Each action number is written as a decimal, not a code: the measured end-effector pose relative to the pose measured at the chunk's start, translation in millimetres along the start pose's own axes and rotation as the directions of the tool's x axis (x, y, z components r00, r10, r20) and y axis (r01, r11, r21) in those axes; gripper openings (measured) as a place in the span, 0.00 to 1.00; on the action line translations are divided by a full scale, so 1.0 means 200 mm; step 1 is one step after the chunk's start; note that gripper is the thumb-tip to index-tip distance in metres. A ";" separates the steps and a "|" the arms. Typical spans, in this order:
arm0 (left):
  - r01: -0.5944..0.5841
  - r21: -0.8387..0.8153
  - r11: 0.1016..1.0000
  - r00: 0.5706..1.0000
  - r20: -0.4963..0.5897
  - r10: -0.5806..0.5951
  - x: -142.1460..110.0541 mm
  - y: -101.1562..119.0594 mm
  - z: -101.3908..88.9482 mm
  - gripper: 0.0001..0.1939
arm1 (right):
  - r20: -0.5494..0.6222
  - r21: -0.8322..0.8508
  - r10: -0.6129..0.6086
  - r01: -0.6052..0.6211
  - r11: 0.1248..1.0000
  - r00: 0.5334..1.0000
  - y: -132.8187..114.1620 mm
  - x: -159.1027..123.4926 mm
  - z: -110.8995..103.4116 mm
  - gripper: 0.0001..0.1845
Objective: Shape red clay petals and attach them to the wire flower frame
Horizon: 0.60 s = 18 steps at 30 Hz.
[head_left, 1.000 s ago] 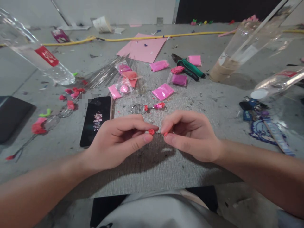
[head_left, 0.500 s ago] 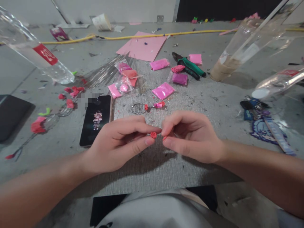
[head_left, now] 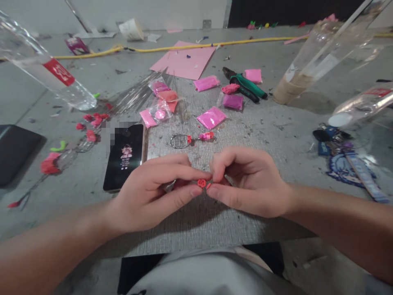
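Left hand (head_left: 152, 190): gripping rose (head_left: 201, 183) between thumb and forefinger, tips closed on it, open face of bloom turned upward and toward the body. Right hand (head_left: 254, 184): gripping small red piece (head_left: 208, 186) between thumb and forefinger, remaining fingers curled inward. Exact seating of red piece at right thumb: partly hidden. Location of rose: above near part of table (head_left: 184, 235), between both thumb tips, just beside red piece. Contact between rose and red piece: cannot tell.

Directly beyond both hands, lying on table: wire loop (head_left: 179, 141), with red and pink parts toward its right end. Beside left hand: phone (head_left: 123, 164), face up, screen lit.

Farther out, at center: pink packet (head_left: 211, 118). Beyond and right of packet: pliers (head_left: 250, 87) with green and black handles, red lump (head_left: 230, 89) just beside. To left: wires (head_left: 132, 95), fanned out in a bundle. Behind: pink sheet (head_left: 184, 61), partly under yellow cord (head_left: 178, 50).

Left side, back to front: bottle (head_left: 58, 71) with red label, red flowers (head_left: 91, 135), black case (head_left: 16, 153) at edge of view. Right side, back to front: tube (head_left: 290, 88) with brown base, keys (head_left: 336, 133), blue charm (head_left: 344, 168) near keys.
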State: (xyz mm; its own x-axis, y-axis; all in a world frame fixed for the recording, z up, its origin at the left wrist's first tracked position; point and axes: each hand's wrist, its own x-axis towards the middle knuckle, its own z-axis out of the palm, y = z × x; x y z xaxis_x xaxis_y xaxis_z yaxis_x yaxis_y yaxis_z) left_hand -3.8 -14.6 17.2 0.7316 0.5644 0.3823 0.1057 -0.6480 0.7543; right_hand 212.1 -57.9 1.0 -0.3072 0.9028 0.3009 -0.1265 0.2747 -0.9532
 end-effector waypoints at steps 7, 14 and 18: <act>-0.024 -0.009 1.000 1.000 0.001 0.024 0.00 0.00 -0.01 0.09 | -0.005 -0.016 -0.011 0.011 1.000 1.000 0.00 0.00 0.00 0.10; -0.015 0.004 1.000 1.000 0.020 0.015 0.00 0.00 -0.01 0.09 | -0.007 -0.044 -0.022 0.021 0.999 1.000 0.00 0.00 0.00 0.10; -0.018 0.005 1.000 1.000 0.013 0.018 0.00 0.00 -0.01 0.09 | -0.008 -0.092 -0.053 0.052 0.994 0.999 0.00 0.00 0.00 0.10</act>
State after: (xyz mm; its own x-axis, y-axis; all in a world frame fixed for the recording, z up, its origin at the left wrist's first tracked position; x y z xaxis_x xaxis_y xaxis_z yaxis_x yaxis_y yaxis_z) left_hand -4.7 -13.6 18.6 0.7424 0.5457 0.3887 0.0960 -0.6608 0.7444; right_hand 211.6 -58.5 0.4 -0.2921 0.8898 0.3507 -0.0554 0.3504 -0.9350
